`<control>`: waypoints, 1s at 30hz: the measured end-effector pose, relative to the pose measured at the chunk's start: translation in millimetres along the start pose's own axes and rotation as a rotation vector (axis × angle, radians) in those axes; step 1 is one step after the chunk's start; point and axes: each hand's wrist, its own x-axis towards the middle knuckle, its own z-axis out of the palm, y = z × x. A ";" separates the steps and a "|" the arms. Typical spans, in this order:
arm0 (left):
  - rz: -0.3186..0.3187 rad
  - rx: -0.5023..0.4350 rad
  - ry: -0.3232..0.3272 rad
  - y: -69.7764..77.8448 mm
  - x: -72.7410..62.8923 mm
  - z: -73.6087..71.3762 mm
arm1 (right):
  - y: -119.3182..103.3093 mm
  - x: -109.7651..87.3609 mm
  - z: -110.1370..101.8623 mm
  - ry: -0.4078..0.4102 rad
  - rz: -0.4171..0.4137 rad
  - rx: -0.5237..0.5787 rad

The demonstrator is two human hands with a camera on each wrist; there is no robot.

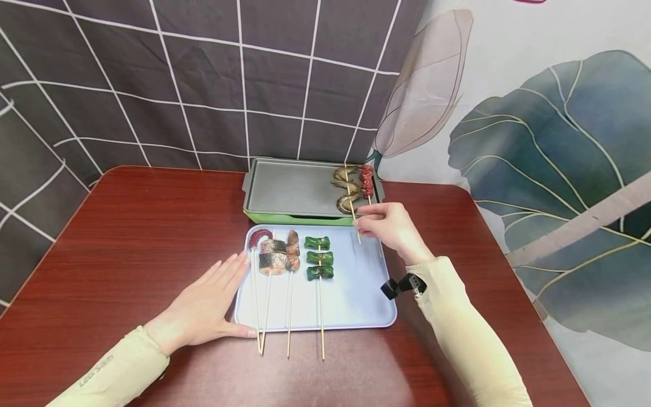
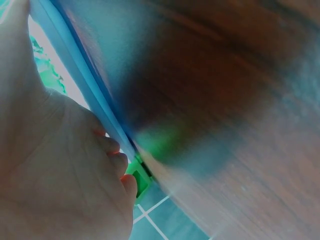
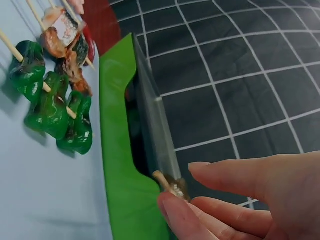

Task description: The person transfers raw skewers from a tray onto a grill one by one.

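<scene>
My right hand [image 1: 389, 226] is at the stick of a prawn skewer [image 1: 348, 186], whose prawns lie on the grey griddle [image 1: 290, 186]. In the right wrist view the stick's end shows beside my thumb, with the forefinger apart from it. A red meat skewer [image 1: 367, 181] lies next to the prawns. My left hand [image 1: 208, 299] lies with straight fingers along the left rim of the light blue tray [image 1: 356, 308], thumb near the stick ends. The tray carries a green pepper skewer [image 1: 319, 258], a brown meat skewer [image 1: 293, 251], a fish skewer [image 1: 273, 257] and a dark red, curled skewer [image 1: 260, 236].
The griddle's green base [image 1: 274, 217] stands directly behind the tray on a red-brown wooden table [image 1: 168, 226]. Dark checked cloth [image 1: 203, 73] hangs behind the table, and a leaf-patterned cloth [image 1: 559, 141] hangs at the right. Several stick ends jut past the tray's front edge.
</scene>
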 end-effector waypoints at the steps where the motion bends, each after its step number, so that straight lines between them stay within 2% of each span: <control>1: -0.001 0.000 -0.002 0.1 0.0 -0.2 | -1.3 -2.6 -0.9 0.005 -0.009 -0.009; 7: -0.006 0.000 -0.008 0.3 0.2 -0.7 | -7.9 -18.7 -7.5 0.019 -0.068 -0.026; 15: -0.003 -0.002 -0.003 -1.0 -0.4 1.0 | -14.2 -43.3 -11.1 0.031 -0.161 0.008; 30: 0.000 0.003 0.002 -0.7 -0.3 1.4 | -14.4 -81.6 0.8 -0.020 -0.170 -0.057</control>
